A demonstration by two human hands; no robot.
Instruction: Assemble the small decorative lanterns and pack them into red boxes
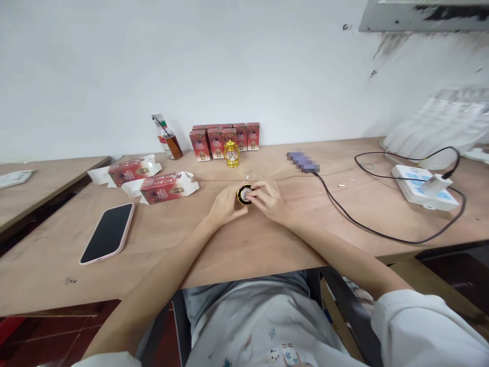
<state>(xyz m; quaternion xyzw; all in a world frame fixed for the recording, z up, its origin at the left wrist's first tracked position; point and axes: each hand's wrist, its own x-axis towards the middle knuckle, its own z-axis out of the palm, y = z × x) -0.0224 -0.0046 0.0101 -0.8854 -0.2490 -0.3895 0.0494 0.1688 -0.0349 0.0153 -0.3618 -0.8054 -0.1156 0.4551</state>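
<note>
Close to the middle of the table, my left hand [224, 205] is closed around the side of a round black-and-gold lantern base [240, 198], its pale centre facing up. From the other side, my right hand [272, 201] has its fingers bent together over that pale centre. A tiny shiny spot shows at the right fingertips, too small to name. Behind the hands stands an upright gold miniature lantern [231, 154] with a clear body. Some small clear pieces [253, 175] lie between it and my hands.
Several red boxes [199, 145] stand by the wall, beside a bottle of brown liquid [170, 145]. Two opened boxes [168, 189] and a phone [108, 233] lie left. Rightward are a pixelated purple device [303, 161], black cable [344, 216], power strip [410, 186] and white stacked items [433, 130].
</note>
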